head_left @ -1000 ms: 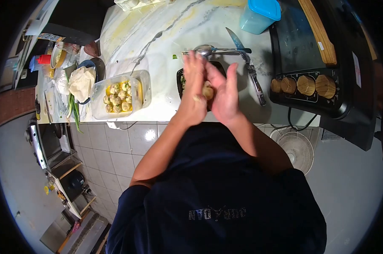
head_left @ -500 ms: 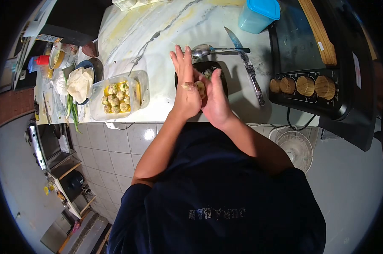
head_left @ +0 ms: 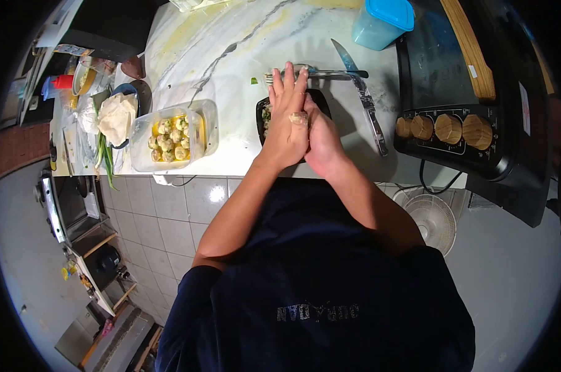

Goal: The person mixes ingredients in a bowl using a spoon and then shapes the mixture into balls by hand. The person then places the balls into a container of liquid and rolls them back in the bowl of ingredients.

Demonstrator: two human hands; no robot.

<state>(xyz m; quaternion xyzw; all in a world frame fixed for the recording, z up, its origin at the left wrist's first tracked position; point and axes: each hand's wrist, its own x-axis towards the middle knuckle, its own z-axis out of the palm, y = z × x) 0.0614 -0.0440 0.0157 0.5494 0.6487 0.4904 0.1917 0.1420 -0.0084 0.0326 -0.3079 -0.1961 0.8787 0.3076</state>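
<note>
My left hand (head_left: 285,121) lies with its fingers stretched out over my right hand (head_left: 322,137), palm against palm. A pale, soft ball, which looks like a dumpling, was visible between the palms a moment ago; now the hands hide it. Sticky pale residue clings to the back of my left hand near a knuckle. Beneath both hands sits a black bowl (head_left: 261,131) with chopped, green-flecked filling, partly covered by them. To the left, a clear plastic container (head_left: 141,153) holds several round dumplings (head_left: 169,141) in yellow liquid.
A knife (head_left: 368,111) lies right of the bowl, with a fork (head_left: 269,79) and spoon behind. A blue-lidded tub (head_left: 386,28) stands farther back. At right is a black appliance with wooden knobs (head_left: 446,127). Wrappers (head_left: 117,116) and green onions (head_left: 102,152) are at left.
My left hand has tipped to the right over my right hand, and the palms have closed together. The pale ball between them has gone out of sight. More of the bowl's left side shows.
</note>
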